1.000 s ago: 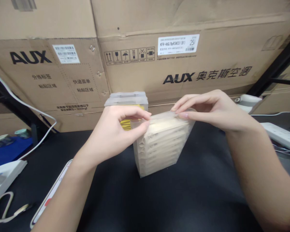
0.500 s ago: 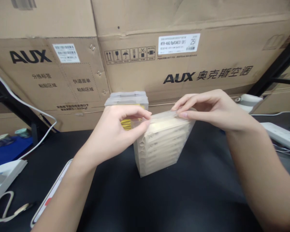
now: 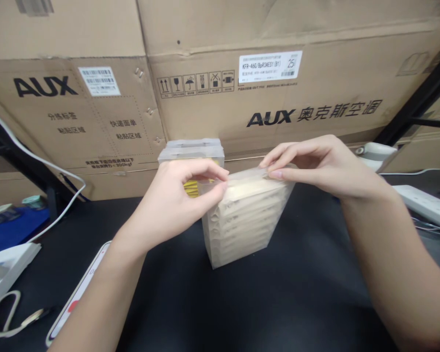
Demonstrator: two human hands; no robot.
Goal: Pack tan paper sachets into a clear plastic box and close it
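Observation:
A translucent plastic box (image 3: 245, 225) filled with stacked cream-coloured packets stands on the black table (image 3: 278, 303). My left hand (image 3: 190, 190) pinches its top left edge between thumb and fingers. At the top right, my right hand (image 3: 308, 164) grips the box's clear upper edge or flap, thumb in front and fingers behind; exactly what lies between these fingertips is hard to make out. Behind my left hand stands a second clear box (image 3: 190, 150) with yellow contents, partly hidden by that hand.
Large cardboard cartons (image 3: 205, 117) form a wall behind the table. A phone (image 3: 77, 298) lies under my left forearm. A white power strip (image 3: 425, 205) is at the right, a white cable (image 3: 40, 159) at the left, and a looped cord (image 3: 7, 332) lies front left.
Almost nothing differs; both hands keep the same hold on the box. The whole view has shifted very slightly.

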